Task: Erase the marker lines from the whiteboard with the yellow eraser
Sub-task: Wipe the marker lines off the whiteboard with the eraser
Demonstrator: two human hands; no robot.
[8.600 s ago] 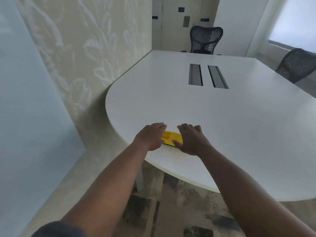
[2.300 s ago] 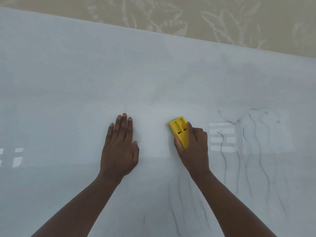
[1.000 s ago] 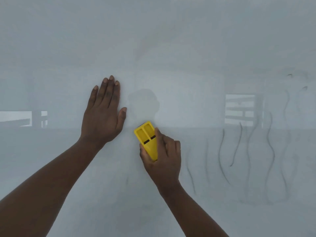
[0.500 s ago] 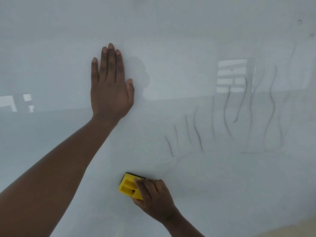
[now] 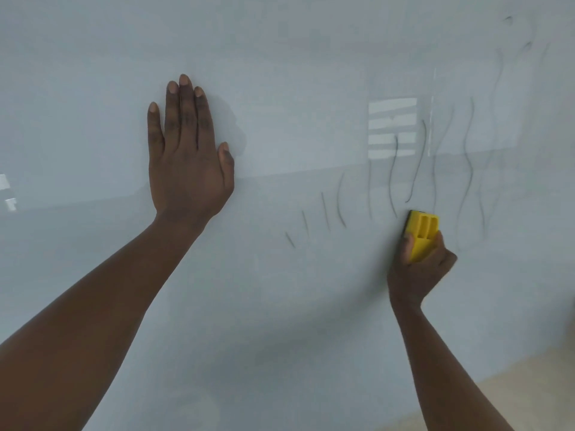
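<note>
The whiteboard (image 5: 295, 73) fills almost the whole view. Thin wavy black marker lines (image 5: 395, 178) run down its right half, from the upper right corner to short strokes near the middle. My right hand (image 5: 418, 272) grips the yellow eraser (image 5: 421, 233) and presses it flat on the board, upright, at the lower ends of the lines. My left hand (image 5: 186, 157) lies flat against the board to the left, fingers straight and pointing up, holding nothing.
A beige wall strip (image 5: 497, 396) shows below the board's lower right edge. Bright window reflections (image 5: 392, 127) sit on the glossy board among the lines, with smaller window reflections (image 5: 7, 191) at the far left.
My right hand has carried the eraser from low at the centre to the right and up, reaching the bottoms of the wavy lines. My left hand stays flat on the board.
</note>
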